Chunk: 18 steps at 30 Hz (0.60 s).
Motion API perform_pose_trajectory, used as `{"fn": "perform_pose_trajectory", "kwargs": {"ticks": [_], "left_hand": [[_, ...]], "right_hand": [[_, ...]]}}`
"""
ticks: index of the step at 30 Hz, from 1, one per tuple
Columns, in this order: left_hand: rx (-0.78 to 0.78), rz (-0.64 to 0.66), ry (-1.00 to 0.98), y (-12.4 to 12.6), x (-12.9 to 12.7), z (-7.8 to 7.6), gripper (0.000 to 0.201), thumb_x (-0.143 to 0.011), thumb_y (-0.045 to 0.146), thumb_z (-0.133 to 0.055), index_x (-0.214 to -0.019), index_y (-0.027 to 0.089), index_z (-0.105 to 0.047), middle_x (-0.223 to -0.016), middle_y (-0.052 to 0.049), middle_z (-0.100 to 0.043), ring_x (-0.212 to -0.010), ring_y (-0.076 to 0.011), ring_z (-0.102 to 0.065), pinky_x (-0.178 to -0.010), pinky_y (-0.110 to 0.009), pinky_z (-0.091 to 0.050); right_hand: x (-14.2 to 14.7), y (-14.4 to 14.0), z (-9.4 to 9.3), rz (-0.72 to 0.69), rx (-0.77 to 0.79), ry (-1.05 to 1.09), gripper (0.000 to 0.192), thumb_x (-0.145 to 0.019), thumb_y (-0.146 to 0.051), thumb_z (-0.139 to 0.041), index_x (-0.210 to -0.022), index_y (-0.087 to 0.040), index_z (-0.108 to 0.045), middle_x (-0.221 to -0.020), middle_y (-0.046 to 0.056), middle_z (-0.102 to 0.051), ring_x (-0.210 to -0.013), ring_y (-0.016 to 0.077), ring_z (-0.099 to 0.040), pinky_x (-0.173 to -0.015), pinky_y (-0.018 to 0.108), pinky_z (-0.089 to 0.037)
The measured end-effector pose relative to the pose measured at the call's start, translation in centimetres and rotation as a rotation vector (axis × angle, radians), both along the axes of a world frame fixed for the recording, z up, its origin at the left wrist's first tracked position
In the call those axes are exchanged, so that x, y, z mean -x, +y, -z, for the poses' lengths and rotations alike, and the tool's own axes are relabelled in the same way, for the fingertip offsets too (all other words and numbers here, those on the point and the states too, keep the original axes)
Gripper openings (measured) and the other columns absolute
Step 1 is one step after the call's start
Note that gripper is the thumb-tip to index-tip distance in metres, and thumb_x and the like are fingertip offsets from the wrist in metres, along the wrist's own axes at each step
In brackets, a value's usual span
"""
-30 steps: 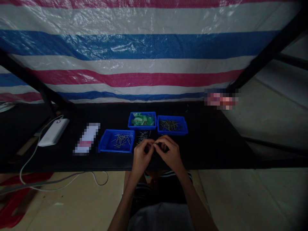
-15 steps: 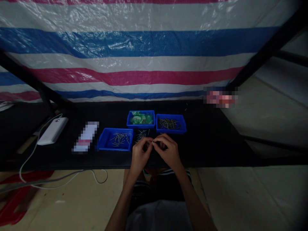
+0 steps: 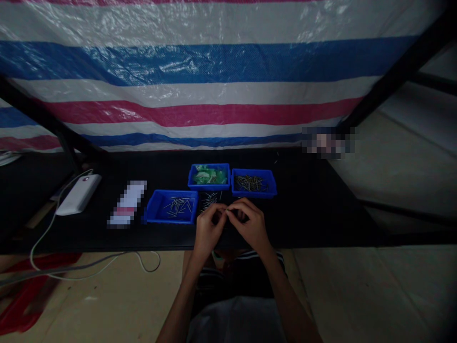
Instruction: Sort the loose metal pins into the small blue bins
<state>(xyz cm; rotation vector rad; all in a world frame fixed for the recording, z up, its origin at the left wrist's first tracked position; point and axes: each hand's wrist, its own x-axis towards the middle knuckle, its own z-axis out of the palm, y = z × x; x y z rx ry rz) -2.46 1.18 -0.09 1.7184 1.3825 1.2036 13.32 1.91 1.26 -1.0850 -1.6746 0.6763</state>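
My left hand and my right hand meet fingertip to fingertip over the front of the black table. Both are closed in a pinch; whatever sits between the tips is too small to name. Just beyond my left hand lie several thin metal pins on the dark surface. To the left, a blue tray holds more thin metal pins. Behind my hands are a blue tray with green and whitish pieces and, to its right, a blue tray with darker, brassy pins.
A white power bank with a cable lies at the left, near a blurred-out flat item. Striped plastic sheeting hangs behind the black table. Black frame bars slant at both sides. Something red stands on the floor.
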Motion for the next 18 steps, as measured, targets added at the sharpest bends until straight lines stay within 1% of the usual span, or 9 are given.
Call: {"fn": "perform_pose_trajectory", "kwargs": {"ticks": [8, 18], "left_hand": [[-0.003, 0.003, -0.005, -0.05, 0.05, 0.1, 0.012, -0.094, 0.016, -0.062, -0.1, 0.021, -0.071, -0.089, -0.001, -0.073, -0.081, -0.016, -0.068, -0.074, -0.024, -0.049], [-0.006, -0.005, -0.011, -0.02, -0.08, -0.2, 0.011, -0.093, 0.018, -0.062, -0.099, 0.02, -0.071, -0.089, -0.002, -0.074, -0.081, -0.0166, -0.069, -0.073, -0.024, -0.051]], "right_hand": [[-0.01, -0.06, 0.21, 0.004, 0.007, 0.004, 0.006, -0.093, -0.019, -0.065, -0.094, -0.022, -0.071, -0.09, 0.001, -0.067, -0.061, 0.0111, -0.051, -0.059, 0.026, -0.044], [-0.08, 0.02, 0.41, 0.0, -0.005, -0.003, 0.007, -0.092, -0.017, -0.066, -0.094, -0.022, -0.07, -0.09, 0.001, -0.066, -0.061, 0.0111, -0.051, -0.059, 0.026, -0.043]]}}
